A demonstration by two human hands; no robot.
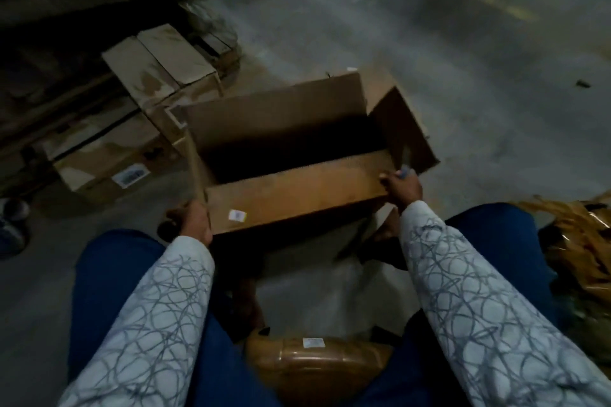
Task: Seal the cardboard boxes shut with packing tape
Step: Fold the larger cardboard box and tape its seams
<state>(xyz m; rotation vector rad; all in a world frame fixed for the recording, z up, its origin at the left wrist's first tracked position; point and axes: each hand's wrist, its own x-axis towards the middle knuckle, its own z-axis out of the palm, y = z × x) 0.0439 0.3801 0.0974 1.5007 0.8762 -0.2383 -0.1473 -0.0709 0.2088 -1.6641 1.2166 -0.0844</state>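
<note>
An open brown cardboard box (297,188) stands on the floor in front of my knees, its far and right flaps up and its inside dark. My left hand (193,220) grips the near-left corner of the box. My right hand (401,187) holds the near-right corner, where the near flap meets the right flap, with a small pale object between its fingers that I cannot identify. A small white label (237,215) sits on the near flap. Between my legs lies a brown taped parcel (314,360) with a white label. No tape roll is clearly visible.
Several worn cardboard boxes (158,76) lie stacked at the left and back left. A heap of crumpled brown tape or wrapping (578,235) sits at the right. A shoe (15,210) shows at the left edge. Grey concrete floor (463,76) stretches beyond.
</note>
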